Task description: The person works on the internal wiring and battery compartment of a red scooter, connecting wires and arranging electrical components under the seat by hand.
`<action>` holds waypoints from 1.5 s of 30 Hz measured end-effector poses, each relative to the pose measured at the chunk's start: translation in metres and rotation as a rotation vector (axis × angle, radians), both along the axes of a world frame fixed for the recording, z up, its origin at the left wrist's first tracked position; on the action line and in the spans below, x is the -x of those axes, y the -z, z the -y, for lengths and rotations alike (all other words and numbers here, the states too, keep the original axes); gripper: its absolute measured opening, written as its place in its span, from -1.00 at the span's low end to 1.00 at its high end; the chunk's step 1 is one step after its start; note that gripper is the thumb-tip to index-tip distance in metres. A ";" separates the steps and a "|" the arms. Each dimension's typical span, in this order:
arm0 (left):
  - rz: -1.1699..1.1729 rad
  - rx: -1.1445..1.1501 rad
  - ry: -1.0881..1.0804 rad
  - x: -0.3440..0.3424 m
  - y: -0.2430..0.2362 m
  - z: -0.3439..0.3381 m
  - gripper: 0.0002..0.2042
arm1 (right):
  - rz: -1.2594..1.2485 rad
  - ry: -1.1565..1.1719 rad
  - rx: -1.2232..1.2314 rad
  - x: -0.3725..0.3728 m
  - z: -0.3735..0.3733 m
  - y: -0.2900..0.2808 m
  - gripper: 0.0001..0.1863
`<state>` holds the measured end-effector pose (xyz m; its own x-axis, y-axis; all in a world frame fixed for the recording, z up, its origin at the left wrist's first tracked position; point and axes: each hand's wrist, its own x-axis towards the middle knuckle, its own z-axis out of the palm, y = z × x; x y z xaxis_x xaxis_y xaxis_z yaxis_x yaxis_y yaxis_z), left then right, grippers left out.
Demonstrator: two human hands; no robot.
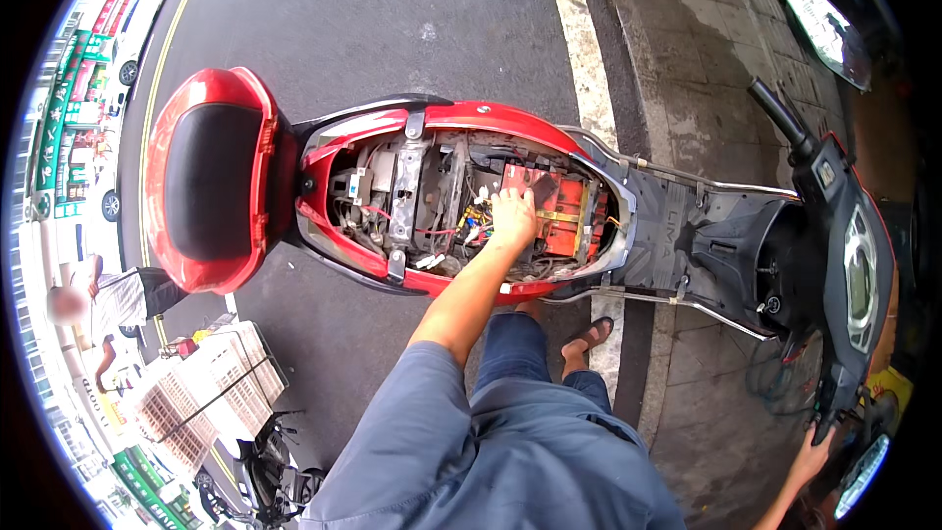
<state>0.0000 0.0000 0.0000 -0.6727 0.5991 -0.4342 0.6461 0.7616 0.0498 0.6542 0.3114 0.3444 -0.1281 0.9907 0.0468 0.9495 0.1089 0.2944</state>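
Grey shirt cloth (pixel 491 461) fills the bottom of the view at six o'clock, closest of all, with blue trousers (pixel 515 344) and a sandalled foot (pixel 587 336) on the road just past it. From the sleeve, the person's left hand (pixel 512 219) reaches up to the middle of the view. It lies palm down with the fingers bent, pressing on the wires (pixel 471 221) inside the open body of a red scooter (pixel 461 123). Whether it grips a wire or only rests on them cannot be told. Just to the hand's three o'clock sits a red battery box (pixel 559 201), touching or nearly touching the fingers.

At four o'clock, low in the corner, the right hand (pixel 812 451) is closed around the handlebar grip (pixel 822 422) and holds the scooter steady.

Farther out at nine o'clock stands the red top box (pixel 211 177), and at one o'clock a round mirror (pixel 824 29).

Trouble could come from the bare wires: a tug may pull one loose, or metal ends could touch near the battery and spark. If the right hand lets go, the scooter might tip over.
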 end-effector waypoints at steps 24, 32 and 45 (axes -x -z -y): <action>0.053 -0.271 0.179 0.002 -0.026 0.035 -0.65 | 0.104 0.034 -0.074 0.020 0.006 0.014 -0.35; 0.042 -0.177 0.117 0.002 0.016 0.026 -0.67 | 0.057 0.004 -0.059 0.019 0.001 0.015 -0.38; -0.018 -0.292 -0.142 0.018 0.011 0.027 -0.55 | 0.077 0.036 -0.071 0.022 0.007 0.013 -0.39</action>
